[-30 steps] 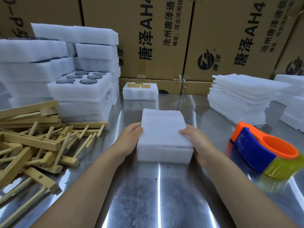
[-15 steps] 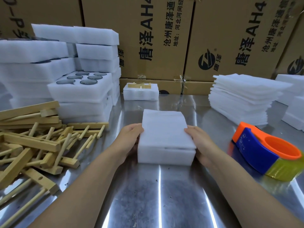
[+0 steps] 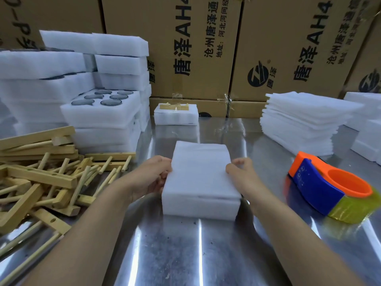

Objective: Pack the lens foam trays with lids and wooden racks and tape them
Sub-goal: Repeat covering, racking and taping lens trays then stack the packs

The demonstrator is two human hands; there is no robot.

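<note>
Presently the tray [image 3: 200, 207] sits on the table [image 3: 185, 254] directly ahead of the person, with the lid [image 3: 201, 162] laid on top. A seam shows along the near face, and the lid appears slightly raised there.

Step in hand, as judged: squaring the lid on the tray before a rack is added.
- Align all four lid edges flush with the tray walls.
- Apply even, light pressure from both sides. Foam dents, and lenses probably lie beneath.
- Keep the pack flat on the table, because the lid is not yet taped.

Left hand [image 3: 152, 176]: at 9 o'clock of the tray, fingers curled against its left wall, gripping it, with the thumb at the lid edge.

Right hand [image 3: 239, 172]: at 3 o'clock, fingers bent, with the fingertips [image 3: 229, 169] on the lid's right edge, gripping it. The thumb is hidden.

Surroundings, by clock position from the tray:
- 12 o'clock: a finished pack [image 3: 176, 117] with a rack on top, against the cartons [image 3: 206, 48].
- 10 o'clock: stacked trays [image 3: 103, 129], the top one showing lenses [image 3: 108, 102].
- 9 o'clock: a loose pile of racks [image 3: 41, 176].
- 1 o'clock: spare lids [image 3: 303, 122].
- 3 o'clock: the tape dispenser [image 3: 321, 184], within reach of the right hand.
</note>
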